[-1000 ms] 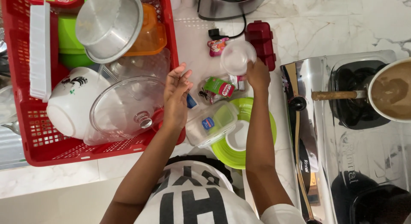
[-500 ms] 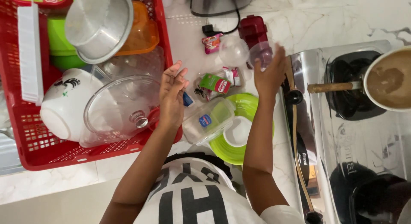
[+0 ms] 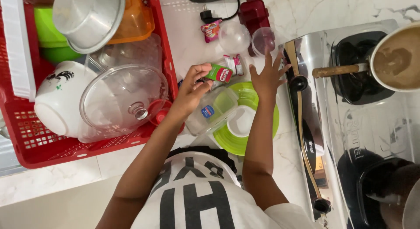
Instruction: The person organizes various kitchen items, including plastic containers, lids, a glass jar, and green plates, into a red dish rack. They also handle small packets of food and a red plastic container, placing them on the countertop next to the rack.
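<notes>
My left hand (image 3: pixel 192 88) grips a small green and red sachet (image 3: pixel 220 74) over the marble counter, just right of the red dish rack (image 3: pixel 65 148). My right hand (image 3: pixel 267 75) is spread open with nothing in it, hovering just below a small clear cup (image 3: pixel 264 38) that stands on the counter. A second clear cup (image 3: pixel 234 36) stands to its left. Under my hands lie a clear plastic container with a blue label (image 3: pixel 209 113) and a bright green plate (image 3: pixel 262 124) holding a small white dish (image 3: pixel 241 121).
The rack holds a white bowl (image 3: pixel 57 104), a glass lid (image 3: pixel 124 97), a steel bowl (image 3: pixel 87 17) and green and orange containers. A steel stove (image 3: pixel 350 119) is at right with a saucepan of brown liquid (image 3: pixel 398 58). A dark red box (image 3: pixel 254 12) and another sachet (image 3: pixel 211 30) lie at the back.
My right hand set the clear cup down on the counter and opened. My left hand closed on the green and red sachet.
</notes>
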